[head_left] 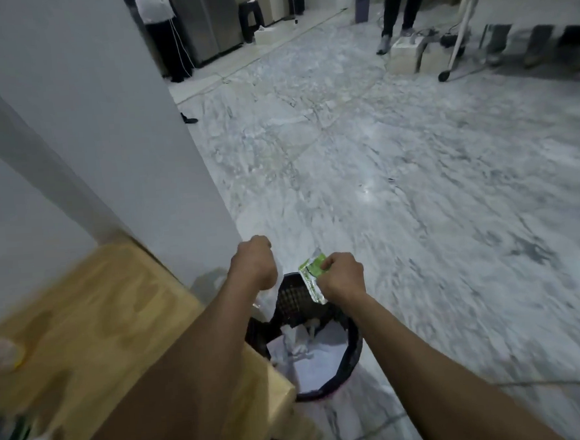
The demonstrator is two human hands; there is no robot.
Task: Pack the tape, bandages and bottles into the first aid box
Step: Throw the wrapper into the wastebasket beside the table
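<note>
Wrapper (312, 280), a torn green and silver packet, is pinched in the right hand (341, 275), whose fingers are curled round its upper edge so that the packet hangs down from the fist. It sits in the air directly over the far rim of a black waste bin (351, 359) on the floor. The left hand (254, 263) is held just beside it, to the left, fingers curled into a fist; nothing can be seen in it, though the palm faces away. Both bare forearms reach forward from the bottom of the view, the left one crossing over the corner of a light wooden table (93, 323). The bin stands touching that table corner, has a mesh wall, and holds white crumpled paper inside a pale liner. A white wall (104, 136) rises behind the table on the left. The marbled grey floor (416, 183) stretches away to the right; far off stand the legs of other people, a dark stool and a steel cabinet. Blurred things lie at the table's left edge and cannot be made out.
</note>
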